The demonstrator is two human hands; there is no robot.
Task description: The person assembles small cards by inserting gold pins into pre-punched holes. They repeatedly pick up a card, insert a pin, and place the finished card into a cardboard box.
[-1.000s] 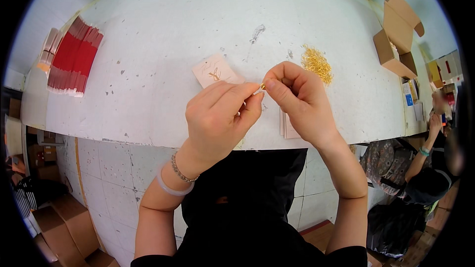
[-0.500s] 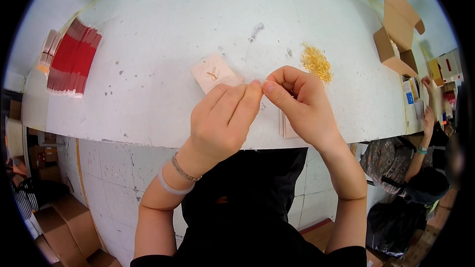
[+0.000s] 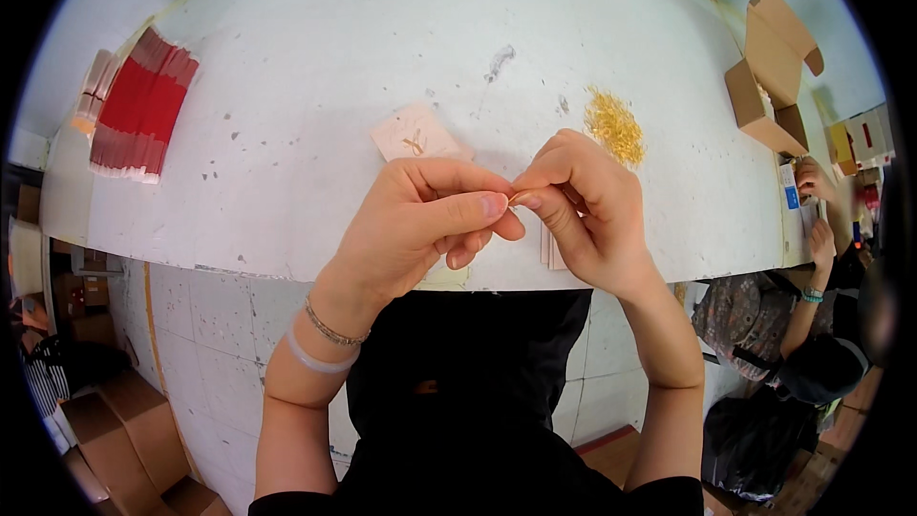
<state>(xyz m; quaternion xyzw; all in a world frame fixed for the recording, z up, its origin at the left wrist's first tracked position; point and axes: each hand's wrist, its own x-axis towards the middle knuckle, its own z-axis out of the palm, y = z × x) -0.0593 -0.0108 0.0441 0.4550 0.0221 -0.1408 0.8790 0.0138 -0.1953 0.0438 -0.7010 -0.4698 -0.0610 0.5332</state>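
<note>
My left hand and my right hand meet over the table near its front edge, thumb and forefinger of each pinched together. Something thin and tiny is between the fingertips, too small to make out. Just beyond my left hand lies a pale pink card with a small gold bow-like mark, partly covered by the hand. A pile of small, thin gold pieces lies beyond my right hand. Partly hidden under that hand are pale pink flat pieces, which look stacked.
Red-and-clear packets lie in a row at the table's far left. An open cardboard box stands at the right end. Beside it another person's hands are at work. Brown cartons sit on the floor at left.
My left hand has rolled over so its thumb now shows on top, with the lower fingers loosely curled. Both hands' pinched fingertips have shifted slightly toward me. The other person's hands have moved too.
</note>
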